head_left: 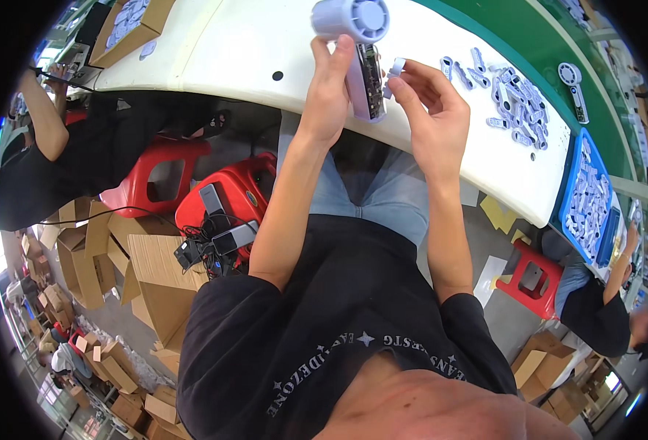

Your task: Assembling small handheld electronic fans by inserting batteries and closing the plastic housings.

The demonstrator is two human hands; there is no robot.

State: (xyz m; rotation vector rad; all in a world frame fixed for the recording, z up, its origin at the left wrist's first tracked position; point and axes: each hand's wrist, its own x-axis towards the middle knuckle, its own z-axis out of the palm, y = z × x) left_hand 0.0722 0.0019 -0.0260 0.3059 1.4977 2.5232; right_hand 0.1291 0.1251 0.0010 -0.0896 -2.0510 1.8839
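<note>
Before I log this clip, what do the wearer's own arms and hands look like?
The left hand and right hand are bare, with no gloves. Both forearms are uncovered, with no watch or bracelet visible. The black sleeves are short and loose, ending near the elbows.

The fan in the left grip is pale lavender, with a blackish board showing along its handle. The small piece in the right grip is whitish lavender. Around both grips the counter is plain white; beyond, up and right, runs a deep green strip. Right of the right grip, the loose parts are lavender with black patches, the tray bright blue. Below the left grip, the stool is red, the shirt black with white lettering and stars, the jeans light blue.
</note>
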